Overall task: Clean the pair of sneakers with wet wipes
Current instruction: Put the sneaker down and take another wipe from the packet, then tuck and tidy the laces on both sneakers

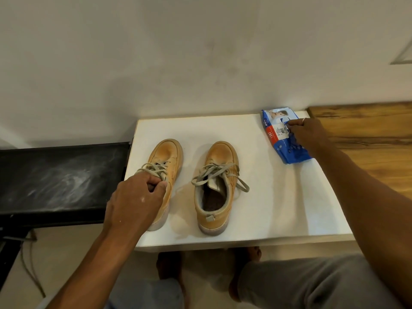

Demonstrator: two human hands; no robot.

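- A white worktop (278, 210) is seen from above, set against a pale wall (156, 52).
- A pair of tan sneakers is stood on the worktop, soles down, toes pointed to 12 o'clock, side by side but apart.
- The left sneaker (169, 159) is placed towards 9 o'clock of the worktop. Its grey laces are loosely tied.
- The right sneaker (223, 157) is placed near the middle. Its laces are untied and trail to 3 o'clock, and its opening is turned up to the camera.
- The left hand (136, 197) is curled round the opening of the left sneaker, with the fingers hooked in behind the laces and the thumb pressed on the outside.
- A blue pack of wet wipes (278, 134) is laid flat at 2 o'clock of the worktop, well apart from the sneakers.
- The right hand (310, 134) is lowered onto the pack, its fingers bent and its fingertips pinched on the white label on the top face. A ring is worn on one finger.
- A black bench (55, 179) is seen at 9 o'clock, just beside the worktop.
- A wooden surface (367, 134) is joined to the worktop at 3 o'clock.
- Bare feet (169, 268) and grey trousers (312, 284) are seen on the floor at 6 o'clock.
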